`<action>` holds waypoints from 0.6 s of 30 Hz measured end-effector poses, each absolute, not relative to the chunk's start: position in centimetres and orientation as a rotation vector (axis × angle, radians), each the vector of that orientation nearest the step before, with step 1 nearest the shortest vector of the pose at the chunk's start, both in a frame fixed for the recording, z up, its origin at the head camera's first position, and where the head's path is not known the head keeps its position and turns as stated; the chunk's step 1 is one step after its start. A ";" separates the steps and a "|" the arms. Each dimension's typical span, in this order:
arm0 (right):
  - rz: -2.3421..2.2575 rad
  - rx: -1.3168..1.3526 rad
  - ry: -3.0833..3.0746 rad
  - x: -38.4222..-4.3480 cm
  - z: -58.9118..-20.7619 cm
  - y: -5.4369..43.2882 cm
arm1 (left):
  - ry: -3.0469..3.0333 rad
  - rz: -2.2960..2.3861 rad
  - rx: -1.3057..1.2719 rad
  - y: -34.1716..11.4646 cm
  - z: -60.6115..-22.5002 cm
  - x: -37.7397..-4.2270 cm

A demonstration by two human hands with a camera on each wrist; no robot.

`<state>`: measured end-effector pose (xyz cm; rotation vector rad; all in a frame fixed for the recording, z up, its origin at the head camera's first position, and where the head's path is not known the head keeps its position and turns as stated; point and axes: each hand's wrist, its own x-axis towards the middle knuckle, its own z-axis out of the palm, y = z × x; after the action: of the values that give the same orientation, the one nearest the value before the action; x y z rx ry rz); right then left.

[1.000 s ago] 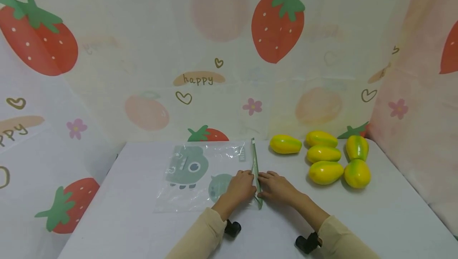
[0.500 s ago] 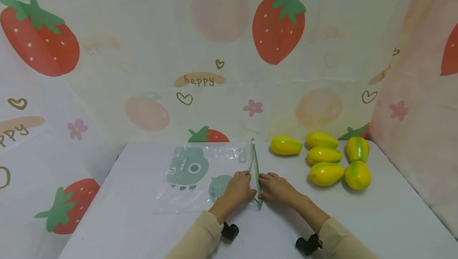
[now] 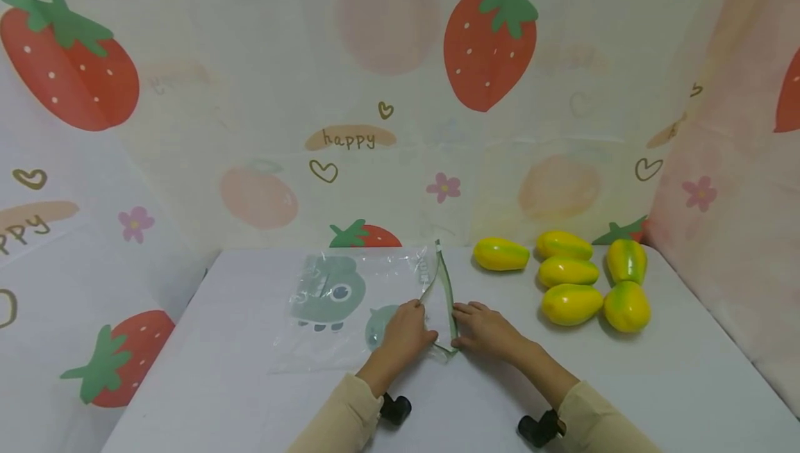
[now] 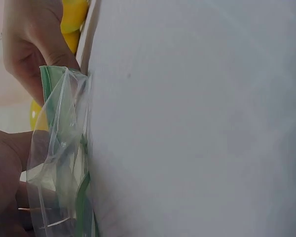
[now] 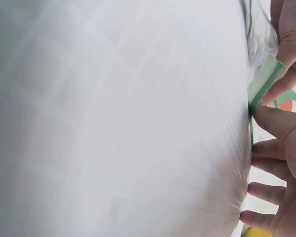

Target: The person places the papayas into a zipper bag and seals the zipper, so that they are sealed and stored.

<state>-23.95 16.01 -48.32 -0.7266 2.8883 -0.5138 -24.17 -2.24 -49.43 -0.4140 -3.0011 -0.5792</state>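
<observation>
A clear plastic zip bag (image 3: 331, 293) with green dinosaur prints lies flat on the table, its green-edged mouth facing right. My left hand (image 3: 403, 333) pinches the upper layer of the mouth and holds it to the left, away from the lower edge. Thumb and fingers show around the clear plastic (image 4: 64, 133) in the left wrist view. On the other side, my right hand (image 3: 490, 331) presses the lower green edge (image 3: 448, 286) down with its fingertips. Spread, fairly straight fingers (image 5: 266, 192) touch the table in the right wrist view. The mouth gapes between both hands.
Several yellow-green fruits, like papayas, lie at the right rear, among them one fruit (image 3: 501, 254) apart from the others and one front fruit (image 3: 571, 304). A strawberry-print cloth (image 3: 406, 92) hangs behind the white table (image 3: 206, 397). Black wrist cameras sit near both sleeves.
My left hand has moved left with the upper layer of the bag's mouth, and the gap between the two green edges has widened. The right hand has stayed nearly in place.
</observation>
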 end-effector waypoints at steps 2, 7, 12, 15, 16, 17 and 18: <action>-0.512 -0.730 2.887 -24.0 -48.3 16.1 | -2.996 -0.570 -0.406 -2.3 -49.4 -24.2; -0.515 -0.720 2.881 -24.1 -48.3 16.0 | -2.984 -0.556 -0.410 -2.4 -49.4 -24.2; -0.519 -0.696 2.872 -24.2 -48.3 16.0 | -2.983 -0.556 -0.411 -2.4 -49.3 -24.2; -0.532 -0.693 2.865 -24.4 -48.3 16.0 | -2.985 -0.545 -0.408 -2.4 -49.3 -24.1; -0.535 -0.699 2.865 -24.4 -48.2 16.0 | -2.985 -0.542 -0.407 -2.4 -49.3 -24.1; -0.539 -0.707 2.867 -24.5 -48.2 16.0 | -2.985 -0.539 -0.406 -2.4 -49.3 -24.1; -0.542 -0.713 2.870 -24.6 -48.0 16.1 | -2.986 -0.532 -0.406 -2.4 -49.4 -24.1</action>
<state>-24.56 16.06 -48.04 -0.7125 2.8697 -0.5420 -24.11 -2.39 -49.37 -0.4058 -2.9857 -0.5320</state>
